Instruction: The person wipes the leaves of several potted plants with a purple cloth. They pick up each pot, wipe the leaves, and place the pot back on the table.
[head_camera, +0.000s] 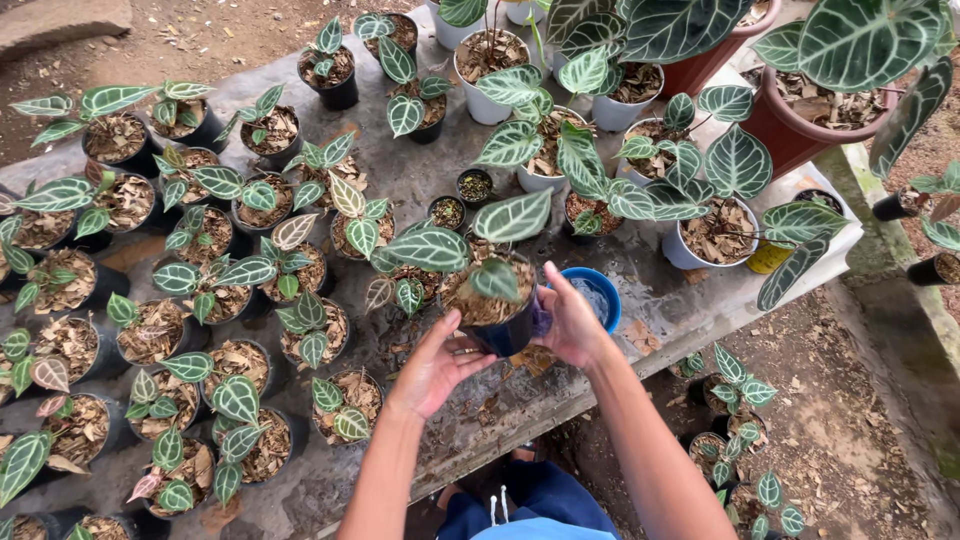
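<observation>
Outdoor worktop (420, 185) crowded with seedlings; black pot (500, 325) lifted, left hand (435, 368) cupping beneath, right hand (572, 325) clasping its side; probably steady setting-down next

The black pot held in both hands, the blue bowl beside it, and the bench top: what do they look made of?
Black pot: probably thin plastic, faintly glossy wall. Blue bowl: likely plastic, smooth, evenly coloured rim. Bench top: looks like concrete or stone, grey, rough and stained.

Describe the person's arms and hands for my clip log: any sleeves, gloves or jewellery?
Both forearms are bare to the elbows, with no sleeve in view. The left hand and right hand wear no gloves, and no ring, watch or bracelet shows. Lower down, blue clothing with white drawstrings is visible.
</observation>
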